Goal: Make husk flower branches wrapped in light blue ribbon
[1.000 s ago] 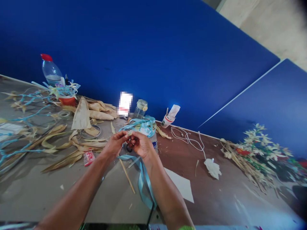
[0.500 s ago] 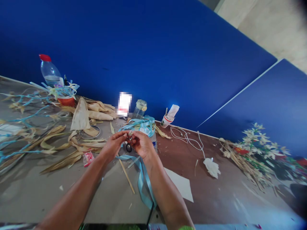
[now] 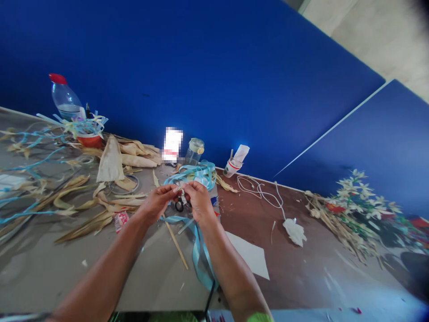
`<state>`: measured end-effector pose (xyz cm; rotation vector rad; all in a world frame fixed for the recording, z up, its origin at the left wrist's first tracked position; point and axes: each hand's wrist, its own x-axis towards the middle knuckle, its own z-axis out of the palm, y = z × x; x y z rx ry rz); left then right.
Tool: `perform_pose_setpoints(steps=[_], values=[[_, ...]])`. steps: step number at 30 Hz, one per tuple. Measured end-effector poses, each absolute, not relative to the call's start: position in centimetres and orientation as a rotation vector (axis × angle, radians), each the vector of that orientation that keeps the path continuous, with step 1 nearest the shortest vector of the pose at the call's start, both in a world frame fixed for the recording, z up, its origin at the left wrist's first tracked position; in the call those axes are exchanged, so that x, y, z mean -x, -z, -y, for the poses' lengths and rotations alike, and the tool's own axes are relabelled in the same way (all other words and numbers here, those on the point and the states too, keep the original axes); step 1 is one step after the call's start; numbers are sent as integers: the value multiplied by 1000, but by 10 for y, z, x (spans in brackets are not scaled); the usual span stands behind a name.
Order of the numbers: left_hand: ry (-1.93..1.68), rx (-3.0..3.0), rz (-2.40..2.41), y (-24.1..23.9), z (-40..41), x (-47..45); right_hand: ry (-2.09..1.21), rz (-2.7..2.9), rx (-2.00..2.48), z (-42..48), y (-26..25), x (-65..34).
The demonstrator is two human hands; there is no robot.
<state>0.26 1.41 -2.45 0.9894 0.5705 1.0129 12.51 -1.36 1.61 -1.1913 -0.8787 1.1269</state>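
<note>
My left hand (image 3: pixel 160 199) and my right hand (image 3: pixel 198 197) meet over the middle of the table, fingertips pinched together. Between them is a small pale piece (image 3: pixel 179 188), perhaps dried husk, too small to make out fully. Under the fingers shows the dark loop of a scissors handle (image 3: pixel 179 205). Light blue ribbon (image 3: pixel 200 255) trails between my forearms toward the table edge, and more ribbon (image 3: pixel 209 170) is coiled just behind my hands. A thin wooden stick (image 3: pixel 176 246) lies below my left hand.
Dried corn husks (image 3: pixel 110 161) spread to the left, beside a red-wrapped packet (image 3: pixel 121 221). Behind stand a bottle (image 3: pixel 66 98), a lidded jar (image 3: pixel 194 152) and a paper cup (image 3: pixel 232 167). White cable (image 3: pixel 261 192), paper (image 3: pixel 250 255) and flowers (image 3: pixel 362 192) are on the right.
Both hands stay together, with the fingertips shifted slightly around the small pale piece. The whole view has moved a little; the things on the table look unchanged.
</note>
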Motion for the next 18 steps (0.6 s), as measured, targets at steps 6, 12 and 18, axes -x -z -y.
perform_pose_setpoints(steps=[6, 12, 18], values=[[-1030, -957, -490, 33, -17, -5, -1150, 898, 1147, 16, -20, -123], [-1080, -922, -451, 34, -17, -9, -1214, 846, 1113, 15, -18, -122], [-1066, -905, -396, 35, -17, -9, -1320, 771, 1044, 15, -17, -123]])
